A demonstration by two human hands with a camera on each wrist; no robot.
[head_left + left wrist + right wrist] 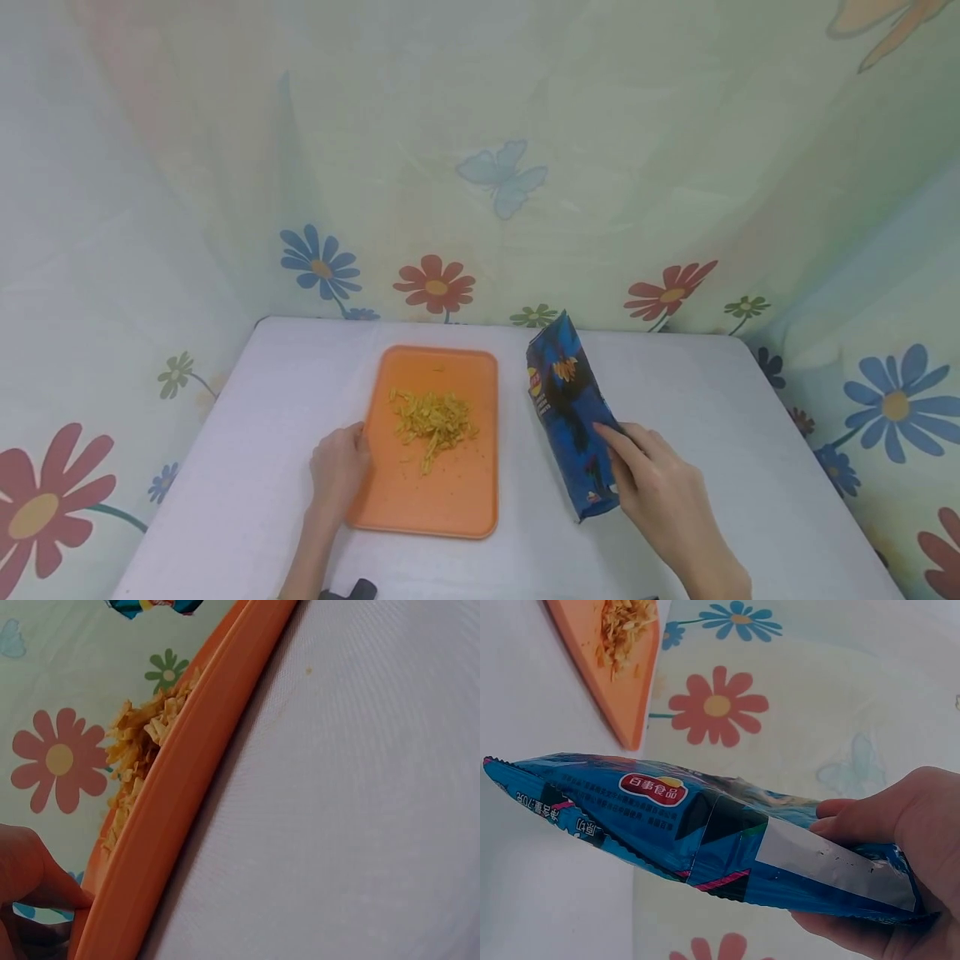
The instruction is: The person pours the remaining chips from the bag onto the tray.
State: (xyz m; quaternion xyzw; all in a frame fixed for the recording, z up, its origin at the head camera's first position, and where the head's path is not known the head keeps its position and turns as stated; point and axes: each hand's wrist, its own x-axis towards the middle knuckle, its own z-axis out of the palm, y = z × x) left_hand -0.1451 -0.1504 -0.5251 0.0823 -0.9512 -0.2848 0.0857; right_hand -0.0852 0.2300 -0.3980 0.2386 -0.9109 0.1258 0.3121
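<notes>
An orange tray [427, 504] lies on the table with a heap of yellow, shredded-looking chips [435, 419] in its middle. At the tray's left edge, my left hand [341, 467] pinches the rim; the thumb and fingers show there in the left wrist view. My right hand [663, 487] grips a blue chip bag [566, 408] by its lower right side, to the right of the tray. Tilted, the bag has its top end leaning away to the left. In the right wrist view, thumb and fingers close round one end of the bag [705, 825].
The white table [705, 400] ends at the back against a curtain [360, 158] printed with flowers and butterflies, which also hangs at both sides. A small dark object [360, 590] shows at the bottom edge by the left wrist. One crumb [308, 670] lies beside the tray.
</notes>
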